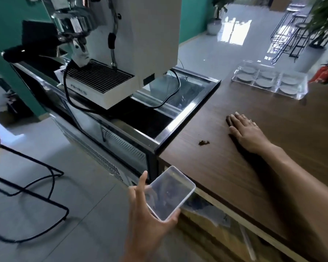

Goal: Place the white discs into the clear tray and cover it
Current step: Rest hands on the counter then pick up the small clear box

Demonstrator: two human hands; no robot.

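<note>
Head view: left hand (150,210) cradles a clear lid (170,193), fingers curled under its edges, beside the counter. Right hand (248,129) rests spread flat on the wooden counter (225,167). Clear tray (269,80) with white discs (244,77) sits far off. Lid looks light, thin, slippery; grip by rims.

A white espresso machine (121,53) stands on a glass-topped cabinet (178,110) beside the wooden counter (216,148).

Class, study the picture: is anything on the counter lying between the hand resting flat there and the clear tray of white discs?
Nothing visible does. The right hand lies flat on the wooden counter, and the bare counter runs uninterrupted up to the clear tray. The small brown clump sits off to the hand's near left, out of that path.
</note>
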